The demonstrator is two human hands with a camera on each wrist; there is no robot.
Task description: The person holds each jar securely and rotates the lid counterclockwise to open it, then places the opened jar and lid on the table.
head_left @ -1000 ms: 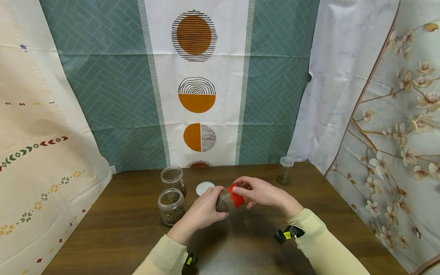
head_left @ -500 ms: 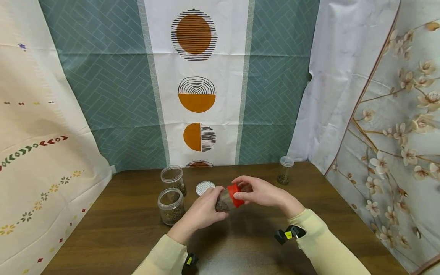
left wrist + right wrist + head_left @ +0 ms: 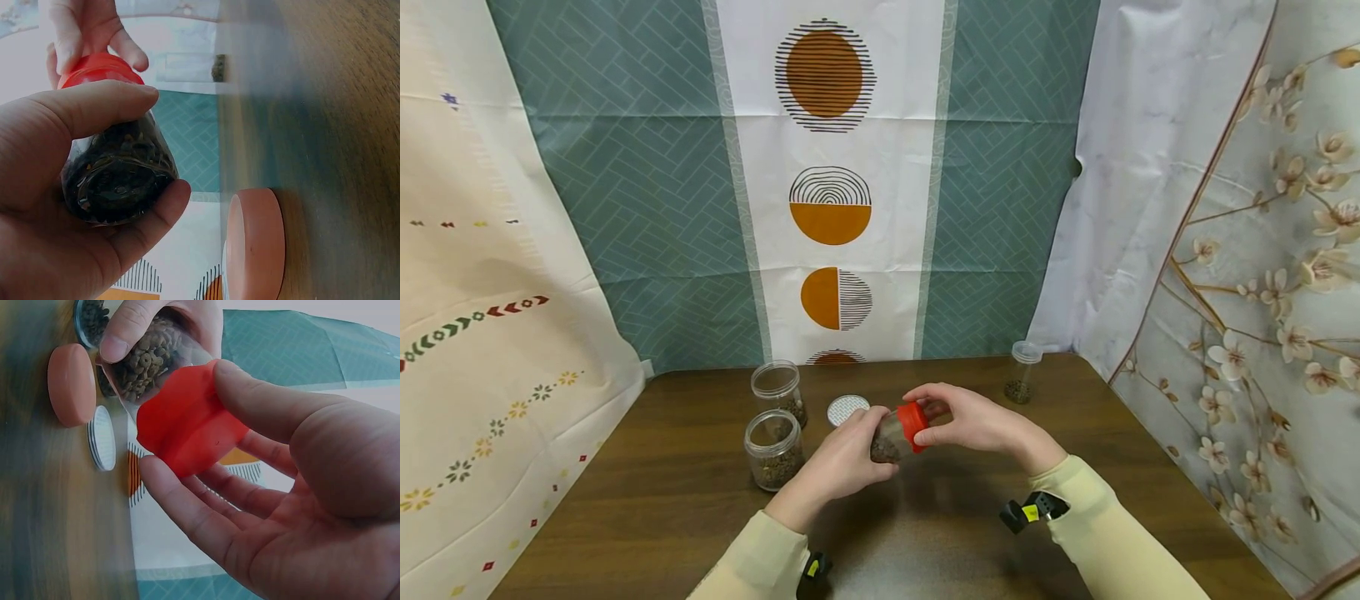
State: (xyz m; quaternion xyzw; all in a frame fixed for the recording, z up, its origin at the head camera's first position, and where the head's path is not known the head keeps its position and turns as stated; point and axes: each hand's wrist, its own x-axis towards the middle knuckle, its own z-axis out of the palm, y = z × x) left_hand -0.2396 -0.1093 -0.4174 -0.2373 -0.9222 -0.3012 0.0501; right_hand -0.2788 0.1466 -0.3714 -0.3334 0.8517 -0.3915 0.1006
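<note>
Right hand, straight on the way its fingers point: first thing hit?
The red, wavy-edged round lid, which the right hand grips; close behind, the clear round jar of brown pellets in the left hand. Exact depth unclear.

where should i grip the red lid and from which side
Probably by the wavy edge of the red lid, on opposite sides, coming from the person's right. The clear jar is tilted with its lidded end toward the right, and the left hand wraps its body; the lid's lobes should give purchase.
</note>
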